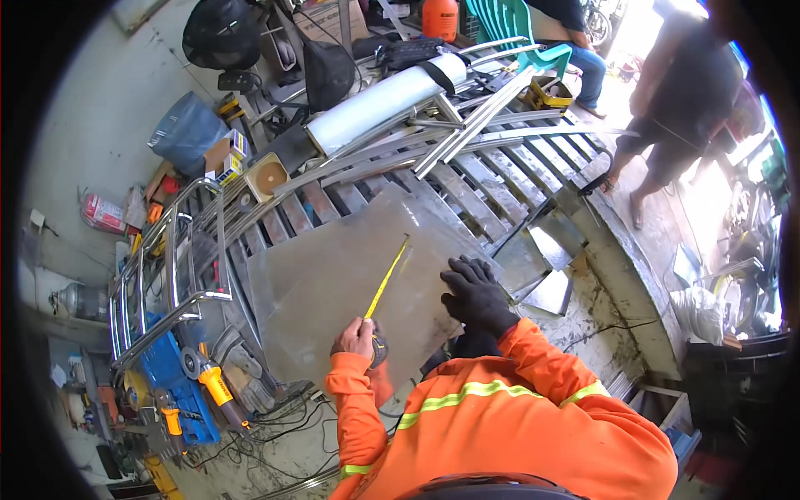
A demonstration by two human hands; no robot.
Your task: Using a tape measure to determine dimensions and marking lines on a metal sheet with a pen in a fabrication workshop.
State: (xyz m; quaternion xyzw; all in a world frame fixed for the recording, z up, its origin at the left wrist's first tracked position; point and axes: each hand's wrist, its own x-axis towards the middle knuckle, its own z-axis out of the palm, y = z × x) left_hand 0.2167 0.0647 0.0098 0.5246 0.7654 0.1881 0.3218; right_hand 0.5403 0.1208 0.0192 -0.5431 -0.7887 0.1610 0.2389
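Observation:
My bare left hand (357, 337) is closed around a tape measure (379, 348) at the near edge of a flat grey metal sheet (317, 275). The yellow blade (387, 283) is pulled out and slants away across the sheet, its tip near the middle of the far part. On the sheet's right edge lies my right hand (479, 296) in a dark glove, fingers apart and holding nothing that I can see. The sheet rests on a slatted metal bench (492, 200).
Metal tubes (483, 121) and a silvery roll (387, 104) lie on the bench's far side. At left stand a bent chrome tube frame (171, 267) and an angle grinder (215, 383). Two people are at the far right, one beside a green chair (508, 29). Cables (292, 425) trail below.

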